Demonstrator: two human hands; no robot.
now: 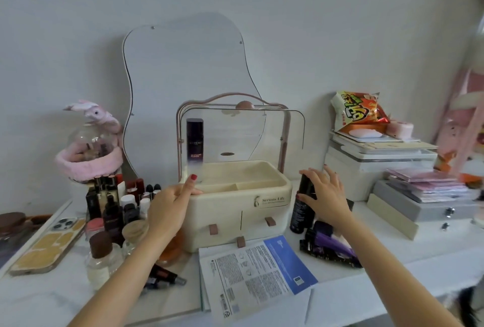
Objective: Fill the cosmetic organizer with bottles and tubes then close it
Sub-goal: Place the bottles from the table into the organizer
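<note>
The cream cosmetic organizer stands at the table's middle with its clear lid raised and its top tray bare. My left hand grips the base of a tall dark purple bottle, which stands upright over the tray's left rim. My right hand is to the right of the organizer, fingers spread over the top of a black bottle that stands on the table, with the thumb touching it. Purple and black tubes lie in front of that bottle.
A crowd of bottles and lipsticks stands left of the organizer, beside a phone. A printed leaflet lies in front. A mirror leans on the wall behind. White and grey boxes with a snack bag fill the right.
</note>
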